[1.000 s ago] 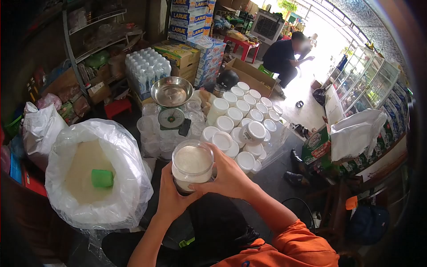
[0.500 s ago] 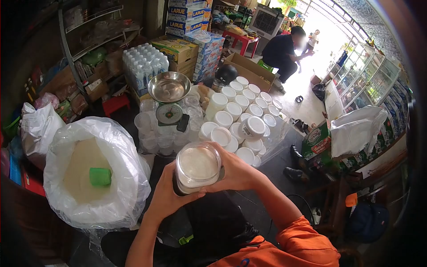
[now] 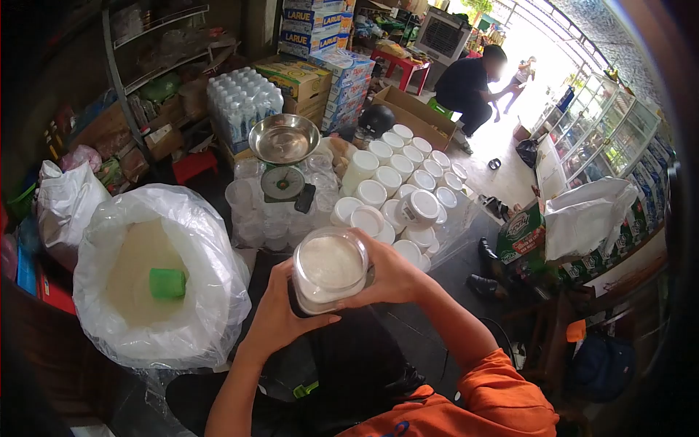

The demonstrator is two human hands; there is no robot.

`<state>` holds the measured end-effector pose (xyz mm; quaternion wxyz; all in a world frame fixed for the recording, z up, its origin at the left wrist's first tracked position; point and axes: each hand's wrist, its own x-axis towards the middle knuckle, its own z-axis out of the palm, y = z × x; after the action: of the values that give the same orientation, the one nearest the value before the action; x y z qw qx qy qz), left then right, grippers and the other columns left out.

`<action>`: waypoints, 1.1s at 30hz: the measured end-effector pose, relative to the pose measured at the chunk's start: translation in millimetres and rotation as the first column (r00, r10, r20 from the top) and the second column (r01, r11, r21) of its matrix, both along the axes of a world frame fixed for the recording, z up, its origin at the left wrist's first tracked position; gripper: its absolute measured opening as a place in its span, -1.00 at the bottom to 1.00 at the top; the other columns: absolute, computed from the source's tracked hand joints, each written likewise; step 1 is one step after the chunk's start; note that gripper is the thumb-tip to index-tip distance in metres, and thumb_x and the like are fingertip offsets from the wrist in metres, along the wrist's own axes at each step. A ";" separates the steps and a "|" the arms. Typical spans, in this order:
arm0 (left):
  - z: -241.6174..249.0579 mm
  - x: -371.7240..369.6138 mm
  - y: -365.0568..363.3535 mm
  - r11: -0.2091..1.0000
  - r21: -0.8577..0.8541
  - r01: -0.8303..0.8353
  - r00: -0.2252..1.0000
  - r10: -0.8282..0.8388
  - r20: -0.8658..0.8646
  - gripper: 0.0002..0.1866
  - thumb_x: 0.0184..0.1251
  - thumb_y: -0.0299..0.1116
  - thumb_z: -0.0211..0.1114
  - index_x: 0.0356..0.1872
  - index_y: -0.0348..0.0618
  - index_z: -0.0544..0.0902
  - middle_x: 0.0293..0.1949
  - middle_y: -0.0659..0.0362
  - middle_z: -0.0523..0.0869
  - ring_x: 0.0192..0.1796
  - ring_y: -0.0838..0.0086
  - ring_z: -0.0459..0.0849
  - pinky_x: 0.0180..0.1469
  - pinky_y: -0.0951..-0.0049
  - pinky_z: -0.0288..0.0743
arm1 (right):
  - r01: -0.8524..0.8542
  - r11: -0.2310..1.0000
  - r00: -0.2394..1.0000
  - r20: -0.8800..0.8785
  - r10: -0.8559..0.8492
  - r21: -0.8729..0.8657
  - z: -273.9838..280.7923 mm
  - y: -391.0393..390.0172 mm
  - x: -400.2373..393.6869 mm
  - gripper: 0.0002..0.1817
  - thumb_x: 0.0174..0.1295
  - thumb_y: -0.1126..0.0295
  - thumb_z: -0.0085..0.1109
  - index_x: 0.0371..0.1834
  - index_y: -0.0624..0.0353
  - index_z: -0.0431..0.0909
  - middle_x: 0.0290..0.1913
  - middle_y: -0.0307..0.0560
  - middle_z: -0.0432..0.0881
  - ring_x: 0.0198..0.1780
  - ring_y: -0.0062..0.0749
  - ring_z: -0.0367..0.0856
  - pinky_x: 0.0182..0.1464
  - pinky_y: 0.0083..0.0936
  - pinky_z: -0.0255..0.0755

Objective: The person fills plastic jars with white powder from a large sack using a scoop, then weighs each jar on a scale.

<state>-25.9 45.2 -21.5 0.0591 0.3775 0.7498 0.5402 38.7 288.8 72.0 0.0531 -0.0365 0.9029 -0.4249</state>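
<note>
A clear, open-topped jar (image 3: 330, 266) filled with pale powder is held upright between both hands. My left hand (image 3: 280, 313) wraps its left side, and my right hand (image 3: 386, 273) grips the right side. To the left, a large plastic-lined sack (image 3: 102, 320) holds the same pale powder (image 3: 138, 269), with a green cup (image 3: 167, 283) lying in it. Beyond the jar is a scale (image 3: 282, 183) with a metal bowl (image 3: 284, 138) on top and a dark phone-like object (image 3: 305, 198) beside it. White-lidded jars (image 3: 371, 193) fill the area at the right.
Empty clear containers (image 3: 251, 211) surround the scale. Wrapped bottles (image 3: 244, 105) and stacked boxes (image 3: 348, 80) stand behind. A seated person (image 3: 466, 84) and a smaller standing person (image 3: 523, 71) are far off. Shoes (image 3: 484, 284) lie on the floor at the right.
The camera view has shifted slightly, so the surroundings appear a little further right. Both hands still hold the jar. The distant small person's pose has changed.
</note>
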 end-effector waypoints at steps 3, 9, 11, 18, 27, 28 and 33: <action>-1.0 0.8 -2.5 1.000 -0.013 -0.020 0.999 0.019 -0.025 0.31 -0.11 -0.04 0.88 0.61 -0.21 0.18 0.47 -0.08 0.33 0.46 -0.01 0.53 0.47 0.04 0.50 | 0.085 0.990 0.994 -0.056 -0.092 -0.113 -18.0 3.1 -9.0 0.26 -0.13 0.08 0.82 0.64 0.24 0.22 0.43 0.17 0.57 0.47 -0.09 0.57 0.49 -0.16 0.47; -7.4 -4.9 -10.7 0.997 0.058 -0.053 0.997 0.050 0.059 0.34 -0.02 -0.02 0.84 0.71 -0.09 0.09 0.52 -0.05 0.27 0.46 0.07 0.55 0.47 0.05 0.52 | 0.171 0.921 0.921 -0.276 -0.276 -0.350 14.2 20.9 -66.3 0.10 -0.05 0.31 0.82 0.58 0.22 0.32 0.36 0.01 0.63 0.37 -0.25 0.65 0.39 -0.17 0.59; -1.0 -5.2 -12.8 0.997 0.051 -0.063 0.994 0.058 0.096 0.28 0.05 -0.01 0.81 0.70 -0.11 0.12 0.51 -0.05 0.30 0.43 0.08 0.58 0.45 0.07 0.54 | 0.232 0.903 0.862 -0.354 -0.363 -0.360 26.6 25.1 -100.8 0.01 0.01 0.31 0.80 0.51 0.24 0.35 0.31 0.00 0.67 0.32 -0.26 0.68 0.36 -0.17 0.61; 3.1 -5.6 -15.2 0.995 0.047 -0.085 0.993 0.080 0.086 -0.05 0.30 -0.14 0.67 0.61 -0.12 0.31 0.47 -0.06 0.42 0.30 0.17 0.69 0.36 0.16 0.59 | 0.087 0.912 0.871 -0.414 -0.265 -0.401 -3.6 60.5 -277.8 0.00 -0.03 0.25 0.82 0.43 0.33 0.37 0.28 0.08 0.69 0.28 -0.22 0.71 0.29 -0.25 0.63; 5.3 -0.6 -24.9 0.993 0.055 -0.104 0.983 0.095 0.157 -0.15 0.34 -0.15 0.65 0.56 -0.10 0.38 0.42 -0.04 0.49 0.23 0.22 0.72 0.33 0.21 0.62 | 0.306 0.930 0.865 -0.350 -0.360 -0.201 -83.5 62.2 -373.0 0.13 -0.26 0.04 0.87 0.35 0.38 0.41 0.21 0.15 0.71 0.24 -0.12 0.73 0.30 -0.27 0.59; 7.4 -1.0 -26.2 0.994 0.067 -0.091 0.986 0.081 0.145 -0.14 0.33 -0.15 0.65 0.56 -0.10 0.39 0.42 -0.04 0.49 0.23 0.21 0.72 0.33 0.21 0.62 | 0.296 0.924 0.858 -0.357 -0.368 -0.240 -91.5 61.9 -377.8 0.13 -0.26 0.05 0.87 0.36 0.39 0.41 0.22 0.15 0.70 0.26 -0.09 0.72 0.33 -0.26 0.57; 15.6 -0.8 -30.5 0.993 0.099 -0.064 0.990 0.051 0.131 -0.13 0.30 -0.15 0.66 0.55 -0.12 0.40 0.42 -0.05 0.51 0.23 0.17 0.72 0.33 0.20 0.61 | 0.369 0.914 0.861 -0.307 -0.405 -0.172 -112.7 65.7 -394.2 0.10 -0.21 0.10 0.86 0.38 0.38 0.40 0.28 0.16 0.67 0.31 -0.13 0.68 0.34 -0.25 0.56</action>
<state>-26.7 14.7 -5.9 0.0718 0.3227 0.7262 0.6027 -355.5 354.4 -40.6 -0.1901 0.0709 0.8634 -0.4620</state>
